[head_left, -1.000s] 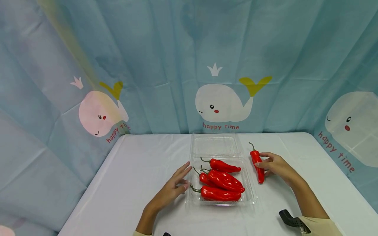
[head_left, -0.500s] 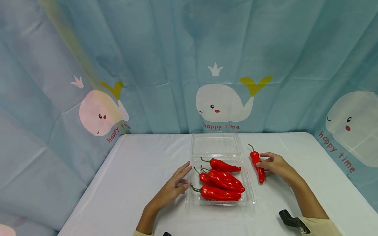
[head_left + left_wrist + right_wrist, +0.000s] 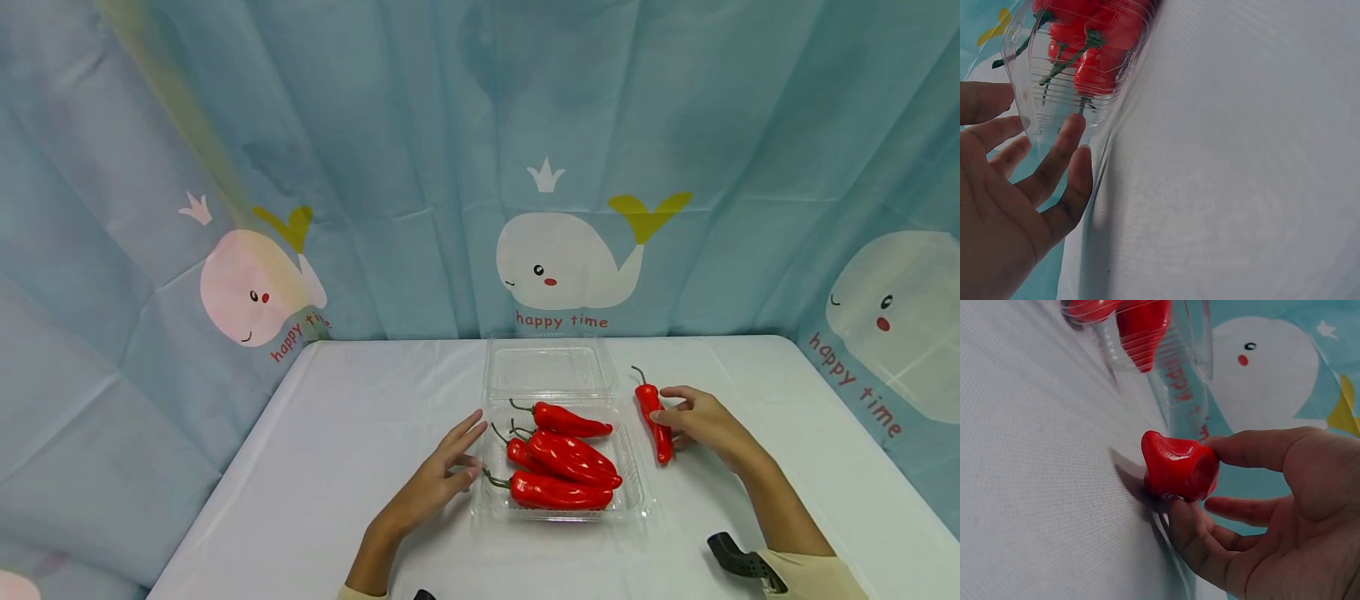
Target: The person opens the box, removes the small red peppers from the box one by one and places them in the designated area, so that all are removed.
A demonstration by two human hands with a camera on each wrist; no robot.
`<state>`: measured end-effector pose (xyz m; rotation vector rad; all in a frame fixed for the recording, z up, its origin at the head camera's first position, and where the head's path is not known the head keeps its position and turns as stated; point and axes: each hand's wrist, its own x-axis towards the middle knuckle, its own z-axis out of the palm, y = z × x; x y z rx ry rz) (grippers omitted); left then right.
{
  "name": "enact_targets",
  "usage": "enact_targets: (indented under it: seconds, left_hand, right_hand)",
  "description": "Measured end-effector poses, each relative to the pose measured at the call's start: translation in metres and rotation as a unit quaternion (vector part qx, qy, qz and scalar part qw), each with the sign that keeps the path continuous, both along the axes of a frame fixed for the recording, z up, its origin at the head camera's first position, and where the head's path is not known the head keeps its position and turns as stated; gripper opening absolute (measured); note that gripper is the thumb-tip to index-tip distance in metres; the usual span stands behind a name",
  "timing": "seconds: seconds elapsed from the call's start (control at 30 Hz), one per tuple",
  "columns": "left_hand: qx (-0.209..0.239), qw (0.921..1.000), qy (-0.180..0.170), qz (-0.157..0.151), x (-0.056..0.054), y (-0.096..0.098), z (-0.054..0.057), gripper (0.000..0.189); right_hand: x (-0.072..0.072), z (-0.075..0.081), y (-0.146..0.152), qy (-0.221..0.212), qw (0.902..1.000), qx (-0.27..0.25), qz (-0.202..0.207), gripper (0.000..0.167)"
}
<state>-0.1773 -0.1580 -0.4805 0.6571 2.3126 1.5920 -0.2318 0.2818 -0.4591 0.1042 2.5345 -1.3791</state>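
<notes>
- At the left of the head view, we see a light blue curtain [image 3: 390, 275] printed with a pale whale, a crown and red "happy time" lettering; it runs on behind everything to the right edge.
- Below it, the desk [image 3: 360, 408] under a white cloth fills the lower middle.
- Left of the lower centre, we see the left hand [image 3: 429, 486], its fingers loosely extended and spread at the left wall of the box; we cannot tell whether they touch it.
- Near the lower centre lies a transparent plastic box [image 3: 637, 498], its ribbed lid [image 3: 551, 368] folded back towards the curtain.
- In the box we find glossy red peppers with green stems pointing left: one at the back [image 3: 568, 421], an overlapping middle group [image 3: 573, 461] and one at the front [image 3: 560, 492].
- Right of the box, one more glossy red pepper [image 3: 649, 402] stands apart, stem towards the top of the frame.
- The right hand [image 3: 702, 423] pinches that pepper between thumb and fingers.
- At lower right we see a beige sleeve [image 3: 813, 577] with a curved black fitting [image 3: 735, 558].
</notes>
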Motion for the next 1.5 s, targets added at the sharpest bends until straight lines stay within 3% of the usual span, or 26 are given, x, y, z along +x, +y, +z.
enact_targets:
  seconds: [0.73,1.5]
  left_hand:
    - [0.001,1.0000,0.008,-0.005,-0.001,-0.001,0.000,0.066]
    - [0.006,1.0000,0.003,-0.005,-0.001,-0.001,-0.001,0.066]
  right_hand:
    - [-0.002,0.004,0.007,-0.010,0.9993,0.031,-0.015,0.078]
    - [0.003,0.013,0.004,0.035,0.9975,0.061,-0.007,0.078]
